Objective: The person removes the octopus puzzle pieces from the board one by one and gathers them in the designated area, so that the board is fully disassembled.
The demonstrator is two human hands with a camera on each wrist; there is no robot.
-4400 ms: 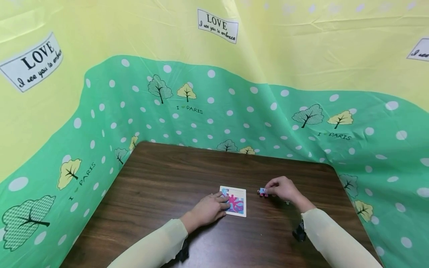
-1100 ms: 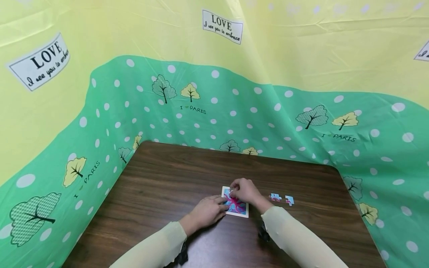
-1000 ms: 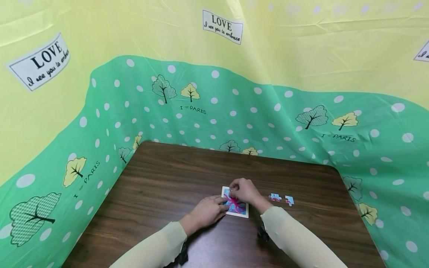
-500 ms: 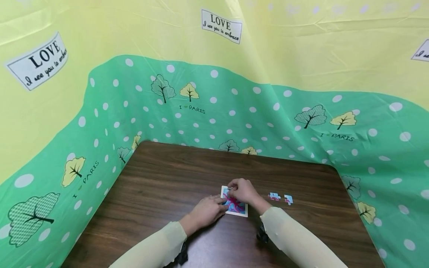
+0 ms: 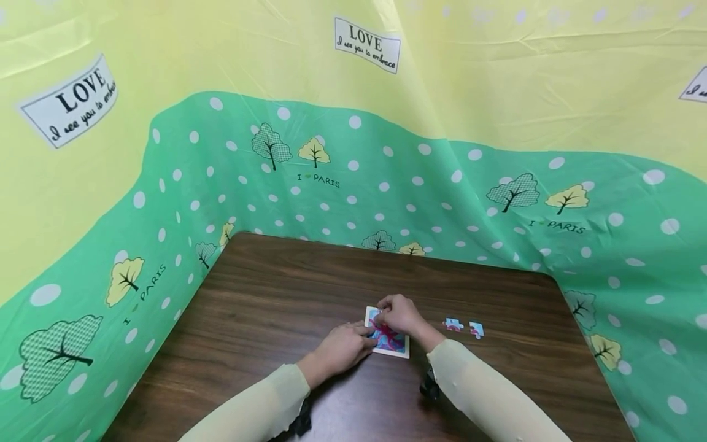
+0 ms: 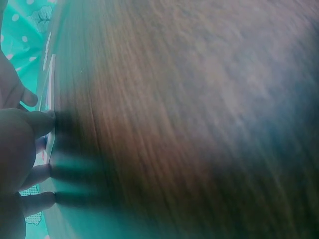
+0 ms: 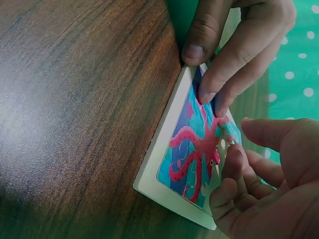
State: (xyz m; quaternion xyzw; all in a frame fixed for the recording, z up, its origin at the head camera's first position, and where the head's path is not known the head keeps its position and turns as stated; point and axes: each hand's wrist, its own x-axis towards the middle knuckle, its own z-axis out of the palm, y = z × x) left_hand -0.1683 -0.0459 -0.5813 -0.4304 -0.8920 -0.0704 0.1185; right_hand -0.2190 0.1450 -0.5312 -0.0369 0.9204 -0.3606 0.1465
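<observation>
A small jigsaw puzzle (image 5: pixel 393 344) showing a pink octopus on blue lies in a white-edged board (image 7: pixel 154 144). My left hand (image 5: pixel 341 347) lies along the board's left side, its fingertips on the picture and its thumb at the board's edge in the right wrist view. At the far part of the puzzle, my right hand (image 5: pixel 402 315) pinches a small puzzle piece (image 7: pixel 231 141) between thumb and fingers, mostly hidden by them. Pale bare board shows beside the octopus's head in the right wrist view. In the left wrist view, the left fingers (image 6: pixel 37 175) touch the board's edge.
Two loose puzzle pieces, a left one (image 5: pixel 453 324) and a right one (image 5: pixel 477 329), lie on the dark wooden table (image 5: pixel 298 276) right of the board. A green and yellow printed curtain (image 5: pixel 331 202) surrounds the table's far side and flanks.
From the loose pieces at right, my right hand has moved left onto the puzzle, whose picture is now fuller. In the last second it only shifts slightly there. The left hand stays put.
</observation>
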